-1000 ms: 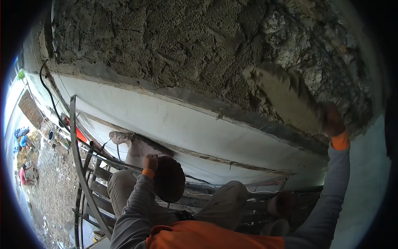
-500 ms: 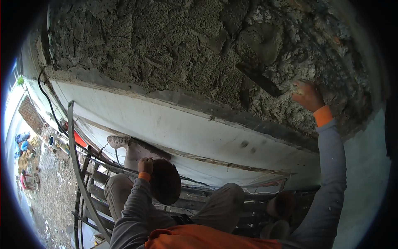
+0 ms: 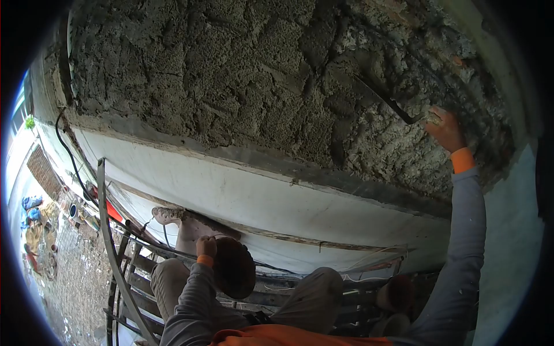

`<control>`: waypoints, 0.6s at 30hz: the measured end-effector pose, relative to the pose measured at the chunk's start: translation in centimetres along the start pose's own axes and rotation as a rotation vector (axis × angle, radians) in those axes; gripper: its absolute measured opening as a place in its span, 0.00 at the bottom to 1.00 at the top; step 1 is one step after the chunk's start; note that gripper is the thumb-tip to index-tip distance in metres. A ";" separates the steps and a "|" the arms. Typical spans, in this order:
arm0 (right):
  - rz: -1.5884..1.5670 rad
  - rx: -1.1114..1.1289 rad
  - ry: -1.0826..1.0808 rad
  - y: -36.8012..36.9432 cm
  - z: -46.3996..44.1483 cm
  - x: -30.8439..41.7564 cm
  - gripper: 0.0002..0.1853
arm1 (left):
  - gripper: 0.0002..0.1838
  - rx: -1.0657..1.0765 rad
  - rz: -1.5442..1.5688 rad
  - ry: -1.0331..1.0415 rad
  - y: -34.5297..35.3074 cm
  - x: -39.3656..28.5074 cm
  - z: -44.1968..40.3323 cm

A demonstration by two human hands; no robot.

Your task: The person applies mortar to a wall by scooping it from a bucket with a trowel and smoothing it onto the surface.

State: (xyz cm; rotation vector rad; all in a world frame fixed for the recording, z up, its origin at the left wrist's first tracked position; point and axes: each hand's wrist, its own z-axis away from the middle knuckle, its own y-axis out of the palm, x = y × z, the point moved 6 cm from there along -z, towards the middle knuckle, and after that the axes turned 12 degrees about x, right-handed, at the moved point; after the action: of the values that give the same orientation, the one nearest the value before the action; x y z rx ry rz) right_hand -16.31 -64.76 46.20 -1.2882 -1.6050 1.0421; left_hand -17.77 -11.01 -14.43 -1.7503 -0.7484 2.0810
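Head view: right hand point(image 3: 446, 131) closed around the handle of one trowel point(image 3: 384, 99), its blade edge-on at rough grey mortar point(image 3: 231, 69); contact cannot be told. Left hand point(image 3: 206, 247) closed on the rim of one dark round pan point(image 3: 234, 270). Outward: pale wall point(image 3: 259, 187) bordering the mortar, two containers point(image 3: 395, 293) beyond the right knee point(image 3: 323, 285), slatted scaffold point(image 3: 143, 284), one distant person point(image 3: 30, 259).

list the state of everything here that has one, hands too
trowel, held, blade nearly edge-on
right hand, closed on trowel handle
dark container, held, contents too dark to tell
left hand, closed at dark container's edge
mortar, rough, unsmoothed
white wall, free of rough mortar
knees, bent
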 end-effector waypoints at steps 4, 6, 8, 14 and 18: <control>-0.027 -0.024 0.111 -1.2 0.7 -0.7 0.27 | 0.15 0.045 0.052 -0.094 -0.3 -0.4 0.4; -0.047 -0.062 0.132 -2.0 0.9 -1.5 0.27 | 0.15 0.036 0.061 -0.079 -0.2 0.0 0.2; 0.012 -0.128 0.092 -3.4 1.4 -1.3 0.27 | 0.14 0.048 -0.003 -0.034 0.4 1.0 -0.3; 0.419 -0.284 0.157 -6.3 4.0 3.0 0.25 | 0.14 0.038 0.016 -0.068 -0.5 0.5 0.1; 0.362 -0.362 0.157 -7.1 5.4 4.3 0.21 | 0.15 0.049 0.037 -0.069 -0.8 0.2 0.3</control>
State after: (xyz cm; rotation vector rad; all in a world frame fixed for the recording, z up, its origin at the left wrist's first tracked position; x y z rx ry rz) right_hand -24.28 -62.08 51.45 -1.9096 -1.5176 0.8537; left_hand -18.14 -10.28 -14.03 -1.6866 -0.6825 2.1751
